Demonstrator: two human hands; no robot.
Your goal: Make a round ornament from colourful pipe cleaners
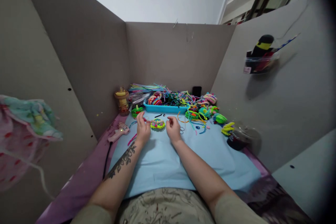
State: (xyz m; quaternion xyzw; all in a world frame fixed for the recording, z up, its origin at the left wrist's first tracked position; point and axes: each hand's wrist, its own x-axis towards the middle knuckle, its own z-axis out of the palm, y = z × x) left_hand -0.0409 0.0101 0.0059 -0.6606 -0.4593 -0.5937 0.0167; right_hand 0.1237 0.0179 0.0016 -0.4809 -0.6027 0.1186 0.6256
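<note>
A small yellow-green fuzzy pipe-cleaner piece (157, 125) with pink and purple spots lies on the blue cloth between my hands. My left hand (143, 127) is just left of it with fingers raised and spread; its thumb comes close to the piece's left end, and I cannot tell whether they touch. On the right, my right hand (173, 128) is apart from the piece, its fingers curled in with thumb and index finger close together. What they hold, if anything, is too small to make out. Short black bits (158, 115) lie just behind the piece.
A blue tray (168, 109) heaped with pipe cleaners stands at the back. Several fuzzy creations (193, 114) and loose strands sit right of it. Scissors (182, 130) lie beside my right hand. A pink glue gun (120, 131) and a lidded cup (122, 101) stand left; a dark tub (237, 138) is right.
</note>
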